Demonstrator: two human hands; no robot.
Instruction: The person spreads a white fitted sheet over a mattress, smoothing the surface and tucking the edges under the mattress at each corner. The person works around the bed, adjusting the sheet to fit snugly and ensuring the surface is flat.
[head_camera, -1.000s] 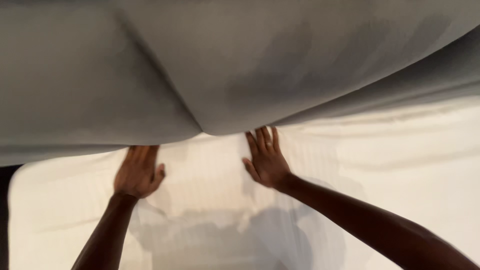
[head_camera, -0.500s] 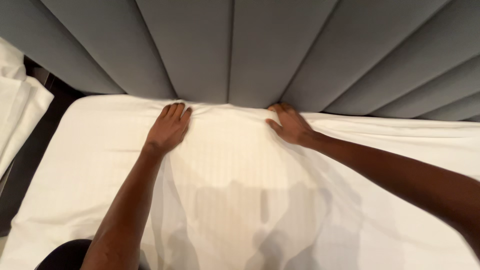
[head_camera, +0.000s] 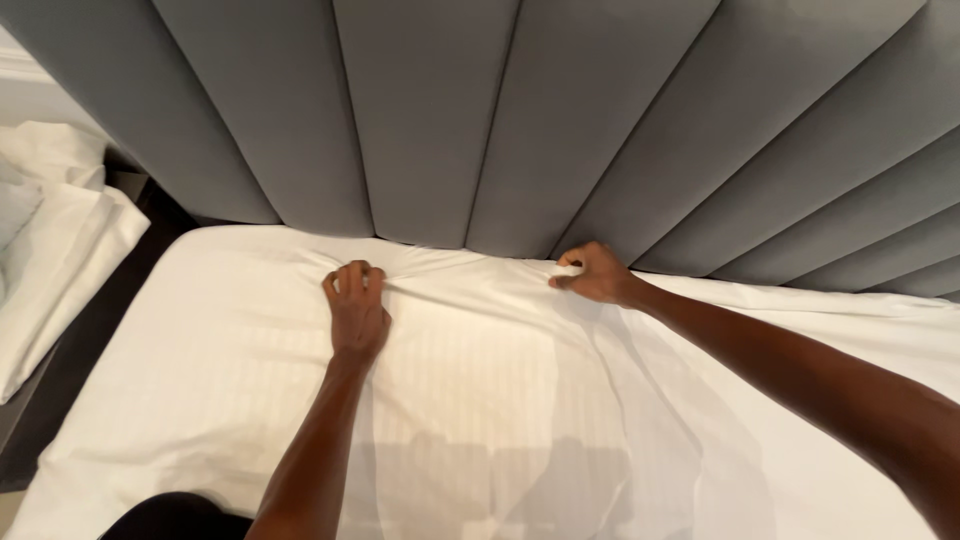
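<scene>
A white striped sheet (head_camera: 470, 370) covers the mattress below a grey padded headboard (head_camera: 500, 110) with vertical channels. My left hand (head_camera: 357, 312) lies on the sheet near its top edge, fingers curled and pinching a fold of the fabric. My right hand (head_camera: 596, 273) is closed on the sheet's top edge, right against the foot of the headboard. Wrinkles run between the two hands. Both forearms reach in from the bottom of the view.
White folded bedding (head_camera: 50, 260) is piled at the left, beside the bed. A dark gap of floor (head_camera: 110, 300) separates it from the mattress edge. A dark garment (head_camera: 175, 515) shows at the bottom left.
The view has steadied and pulled back from the headboard. Both hands went from lying flat with spread fingers to curling shut on the sheet's top edge.
</scene>
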